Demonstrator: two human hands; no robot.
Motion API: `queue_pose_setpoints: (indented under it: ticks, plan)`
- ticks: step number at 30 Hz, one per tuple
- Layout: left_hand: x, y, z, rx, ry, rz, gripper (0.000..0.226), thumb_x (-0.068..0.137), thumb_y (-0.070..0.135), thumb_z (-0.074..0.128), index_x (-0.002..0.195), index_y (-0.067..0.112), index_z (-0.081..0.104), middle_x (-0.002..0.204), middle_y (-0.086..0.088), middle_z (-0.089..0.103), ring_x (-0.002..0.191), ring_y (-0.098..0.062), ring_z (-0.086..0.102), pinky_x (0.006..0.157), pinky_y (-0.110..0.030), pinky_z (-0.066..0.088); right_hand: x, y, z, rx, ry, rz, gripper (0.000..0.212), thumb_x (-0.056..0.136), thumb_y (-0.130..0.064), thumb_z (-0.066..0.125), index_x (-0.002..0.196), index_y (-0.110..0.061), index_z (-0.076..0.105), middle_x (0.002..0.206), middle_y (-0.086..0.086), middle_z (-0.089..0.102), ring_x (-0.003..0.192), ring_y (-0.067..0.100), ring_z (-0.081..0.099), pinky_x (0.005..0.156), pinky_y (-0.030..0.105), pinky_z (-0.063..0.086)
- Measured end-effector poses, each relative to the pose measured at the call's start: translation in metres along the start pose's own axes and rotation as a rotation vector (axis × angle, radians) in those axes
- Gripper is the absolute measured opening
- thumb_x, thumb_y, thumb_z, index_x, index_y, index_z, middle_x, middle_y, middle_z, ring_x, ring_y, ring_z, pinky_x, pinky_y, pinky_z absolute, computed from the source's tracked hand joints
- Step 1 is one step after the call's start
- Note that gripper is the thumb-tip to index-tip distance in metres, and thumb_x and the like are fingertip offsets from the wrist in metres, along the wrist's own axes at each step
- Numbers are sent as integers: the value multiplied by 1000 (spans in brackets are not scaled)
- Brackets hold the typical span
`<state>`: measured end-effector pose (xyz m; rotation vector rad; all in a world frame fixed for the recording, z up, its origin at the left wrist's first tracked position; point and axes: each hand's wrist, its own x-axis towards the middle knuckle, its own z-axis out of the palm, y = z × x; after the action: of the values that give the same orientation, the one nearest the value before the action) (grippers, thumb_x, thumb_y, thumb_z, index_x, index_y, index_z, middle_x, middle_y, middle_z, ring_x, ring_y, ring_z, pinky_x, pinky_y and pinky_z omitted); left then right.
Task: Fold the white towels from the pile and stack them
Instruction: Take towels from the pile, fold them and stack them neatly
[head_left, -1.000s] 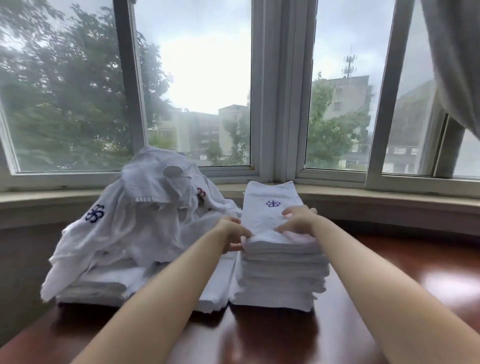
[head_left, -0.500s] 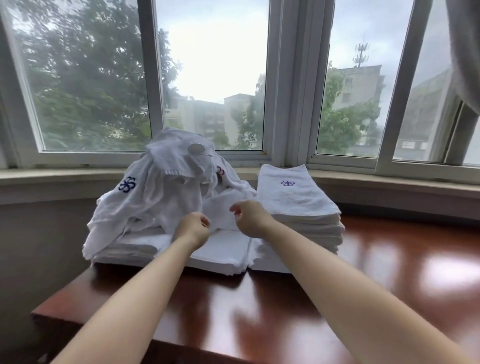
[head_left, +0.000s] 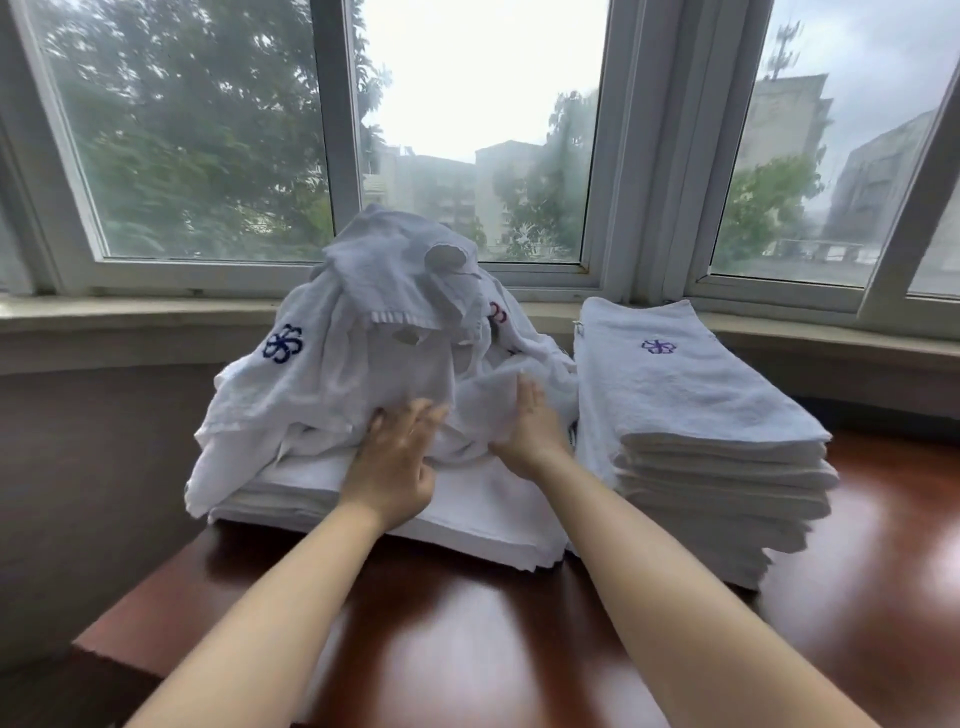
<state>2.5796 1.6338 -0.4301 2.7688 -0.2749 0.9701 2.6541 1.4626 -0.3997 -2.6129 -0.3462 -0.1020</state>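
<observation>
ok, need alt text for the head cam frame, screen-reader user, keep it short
Both hands reach into a rumpled pile of white towels on a dark wooden table: the left hand lies flat on it with fingers spread, and the right hand touches it with straight fingers. A neat stack of folded towels sits right of the pile, below a window.

A glossy reddish-brown wooden worktop (head_left: 467, 639) is seen below a pale window sill (head_left: 130, 317). White-framed windows (head_left: 343, 130) are set behind it. Through the glass, green trees (head_left: 197, 130) and grey buildings (head_left: 447, 182) are shown under an overcast sky.
</observation>
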Motion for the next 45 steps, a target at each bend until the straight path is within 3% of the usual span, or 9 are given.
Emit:
queue_pose_setpoints:
  ticks: [8, 11, 18, 21, 26, 31, 35, 38, 45]
  plan:
    - [-19, -6, 25, -147, 167, -66, 82, 62, -3, 59, 140, 13, 41, 135, -17, 51, 118, -36, 52, 106, -42, 40, 0, 9, 14, -66, 69, 14, 50, 94, -18, 35, 144, -25, 28, 129, 16, 56, 113, 34, 55, 89, 38, 42]
    - [-11, -5, 14, -197, -9, -177, 90, 68, 1, 64, 149, 19, 30, 151, -7, 30, 135, -29, 34, 114, -37, 29, -31, 0, 13, -40, 75, -13, 28, 87, -28, 40, 106, -18, 58, 103, 10, 65, 97, 32, 60, 70, 31, 39]
    - [2, 6, -12, 120, -401, -230, 87, 87, 21, 55, 153, 36, 0, 161, -1, -11, 148, -23, -2, 119, -43, 1, -96, 0, -33, 346, -550, 207, 14, 83, -12, 44, 71, -13, 52, 60, 3, 56, 52, 15, 51, 50, 24, 39]
    - [5, 19, -21, 124, -413, -196, 58, 93, 28, 51, 147, 36, 31, 162, -4, -2, 147, -27, 7, 117, -51, 12, -126, 0, -37, 554, -753, 266, 11, 79, -13, 43, 81, -10, 53, 51, 0, 60, 42, 14, 58, 44, 15, 43]
    - [-8, 29, -45, -233, -159, -197, 32, 80, 36, 47, 78, 10, 66, 101, -11, 66, 104, -27, 57, 84, -36, 44, -118, -10, -25, 807, -139, 156, 4, 60, -14, 49, 64, -13, 51, 58, 0, 46, 54, 15, 43, 52, 20, 32]
    - [-23, 31, -59, -363, -99, -268, 29, 70, 19, 49, 47, 17, 32, 56, 2, 43, 62, -22, 44, 58, -34, 33, -104, -12, -15, 754, -64, 57, 20, 78, -16, 55, 97, -15, 60, 103, 6, 54, 72, 13, 51, 59, 23, 39]
    - [-28, 21, -54, -438, -176, -306, 11, 66, 7, 53, 62, -3, 55, 65, -6, 52, 67, -20, 49, 57, -31, 35, -92, -16, -1, 529, -223, -14, 98, 74, -25, 73, 152, -31, 15, 150, 1, 26, 133, 24, 35, 105, 39, 39]
    - [-32, 12, -55, -504, -288, -374, 35, 71, -7, 53, 96, 10, 69, 95, -3, 67, 92, -16, 60, 73, -16, 43, -90, -20, 7, 211, -295, -31, 114, 71, -28, 74, 151, -37, -5, 146, 6, 38, 129, 28, 42, 102, 40, 42]
    - [-1, -5, -59, -44, -425, -349, 73, 89, 10, 46, 154, 29, 18, 162, 1, 3, 149, -21, 7, 119, -42, 17, -89, -33, -13, 11, -453, 3, 19, 73, -18, 58, 91, -11, 54, 86, 3, 53, 72, 19, 56, 55, 23, 41]
